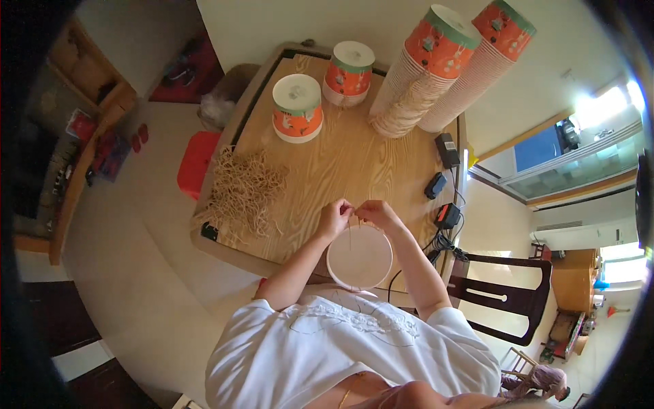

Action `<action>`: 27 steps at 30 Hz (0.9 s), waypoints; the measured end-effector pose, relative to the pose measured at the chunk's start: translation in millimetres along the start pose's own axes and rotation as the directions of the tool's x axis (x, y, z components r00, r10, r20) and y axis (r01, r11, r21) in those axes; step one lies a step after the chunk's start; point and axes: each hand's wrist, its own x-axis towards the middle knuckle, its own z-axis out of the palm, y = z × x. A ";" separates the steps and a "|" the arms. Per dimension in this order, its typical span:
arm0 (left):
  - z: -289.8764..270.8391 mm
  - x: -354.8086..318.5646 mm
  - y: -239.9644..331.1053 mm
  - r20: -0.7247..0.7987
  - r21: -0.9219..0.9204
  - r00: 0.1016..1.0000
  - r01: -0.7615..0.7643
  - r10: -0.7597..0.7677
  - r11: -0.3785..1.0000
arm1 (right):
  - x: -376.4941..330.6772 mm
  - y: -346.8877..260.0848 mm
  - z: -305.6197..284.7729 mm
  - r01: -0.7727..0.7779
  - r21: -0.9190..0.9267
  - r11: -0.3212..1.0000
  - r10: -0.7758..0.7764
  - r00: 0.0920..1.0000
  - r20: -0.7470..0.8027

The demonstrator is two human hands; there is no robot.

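A paper bucket (pixel 360 259) lies tilted at the table's near edge, its round, pale open mouth turned toward me. At its far rim my left hand (pixel 335 218) and my right hand (pixel 379 214) are close together, fingertips pinched on a thin tan cord (pixel 350 238). One end of the cord hangs down across the bucket's mouth. The exact spot where the fingers grip it is too small to make out. To the left on the table is a loose heap of tan cords (pixel 245 194).
An upturned orange-and-green bucket (pixel 298 112) and a short stack (pixel 349 76) stand at the back. Two tall bucket stacks (pixel 426 71) (pixel 501 51) lean behind. Black devices and cables (pixel 447 217) line the right edge. Nearby are a dark chair (pixel 504 296), red stool (pixel 196 163) and another person (pixel 541 382).
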 end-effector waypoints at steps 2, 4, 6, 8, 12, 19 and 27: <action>1.6 -2.2 -0.8 -0.054 0.062 0.989 -0.134 0.138 0.989 | -1.2 1.5 -0.9 -0.025 -0.035 0.999 0.026 0.999 0.031; 3.5 -1.0 -10.3 -0.115 0.052 0.987 -0.107 0.112 0.993 | -1.4 2.1 -1.9 -0.069 -0.151 0.986 0.082 0.993 0.084; 1.4 -0.1 -19.0 -0.176 0.042 0.981 -0.079 0.085 0.996 | -8.8 -6.2 -0.9 -0.131 -0.166 0.977 0.147 0.985 0.091; -6.9 1.7 -27.1 -0.104 0.035 0.995 0.010 -0.007 0.999 | -11.1 -9.4 0.8 -0.190 -0.183 0.965 0.210 0.972 0.100; -9.8 4.9 -14.2 0.162 -0.129 0.979 -0.105 0.126 0.986 | -13.4 8.1 -8.1 -0.136 -0.082 0.987 0.146 0.981 0.131; -0.1 6.9 -11.4 0.256 -0.025 0.967 0.022 -0.015 0.999 | -19.0 21.6 -7.2 -0.237 0.163 0.958 0.223 0.970 0.097; 2.2 5.8 -17.7 0.187 -0.050 0.982 0.010 0.000 0.999 | -22.9 4.1 0.1 -0.368 0.340 0.866 0.362 0.928 0.084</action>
